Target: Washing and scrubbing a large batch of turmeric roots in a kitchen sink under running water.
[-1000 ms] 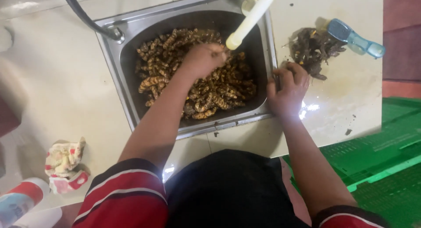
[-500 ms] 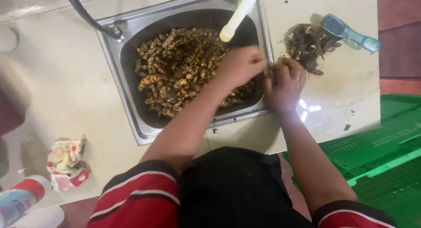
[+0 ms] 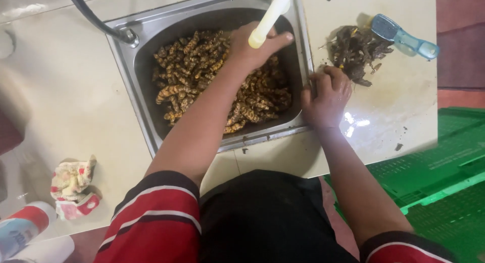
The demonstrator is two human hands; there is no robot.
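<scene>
The pale worktop (image 3: 60, 106) carries a steel sink (image 3: 132, 81), the landmark here. Inside the sink lies a heap of knobbly yellow-brown roots (image 3: 197, 71), turmeric by the look of them. They are probably firm and hard but wet and slippery, each piece light, best pinched across its thick middle. The left hand (image 3: 257, 45) reaches over the heap at the sink's far right, under a cream spout (image 3: 270, 18); its grip is curled, and I cannot tell whether it holds a root. The right hand (image 3: 326, 96) rests on the sink's right rim, fingers bent, nothing seen in it. Right of the sink sit dark trimmings (image 3: 353, 53) and a blue brush (image 3: 401, 35).
</scene>
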